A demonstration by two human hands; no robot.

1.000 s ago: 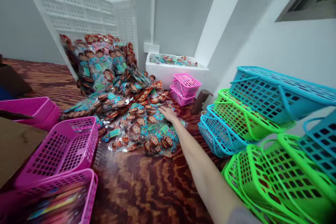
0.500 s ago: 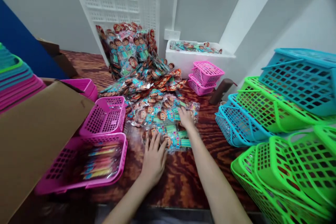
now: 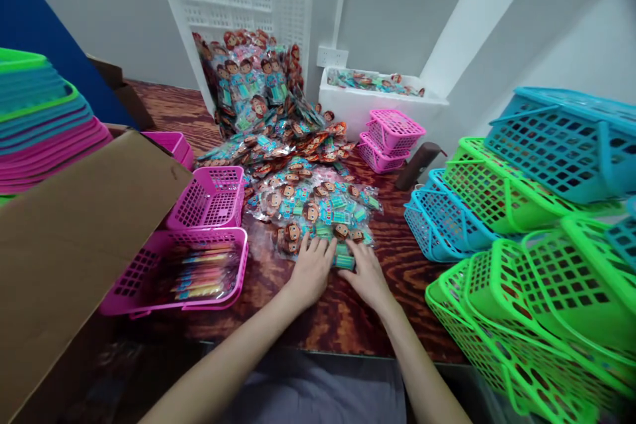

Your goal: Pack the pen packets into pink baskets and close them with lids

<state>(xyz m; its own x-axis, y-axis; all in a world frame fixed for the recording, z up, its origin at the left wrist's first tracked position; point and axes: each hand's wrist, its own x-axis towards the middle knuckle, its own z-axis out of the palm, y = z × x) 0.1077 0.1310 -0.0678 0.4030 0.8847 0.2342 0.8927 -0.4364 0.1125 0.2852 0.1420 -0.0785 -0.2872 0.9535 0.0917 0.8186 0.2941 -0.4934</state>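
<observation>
Reaching forward side by side, both forearms angle inward, and the left hand (image 3: 312,271) and right hand (image 3: 366,271) lie palm down at the near edge of the spread packets (image 3: 298,202). The left fingers are loosely spread on the film; the right thumb stands apart from its fingers, pointing toward the left hand; how firmly either presses cannot be told. The packets cover the middle of the table (image 3: 328,324), heaping back into the white crate (image 3: 293,0). To the left, a cardboard flap (image 3: 99,232) juts across part of the front pink basket (image 3: 243,265); to the right, green baskets (image 3: 581,305) and a blue basket (image 3: 561,152) crowd the side. Behind stand a foam box (image 3: 377,106) and small pink baskets (image 3: 395,136). Half a second ago the right hand was farther up the packets; now it is back near the left, which has shifted rightward over them.
</observation>
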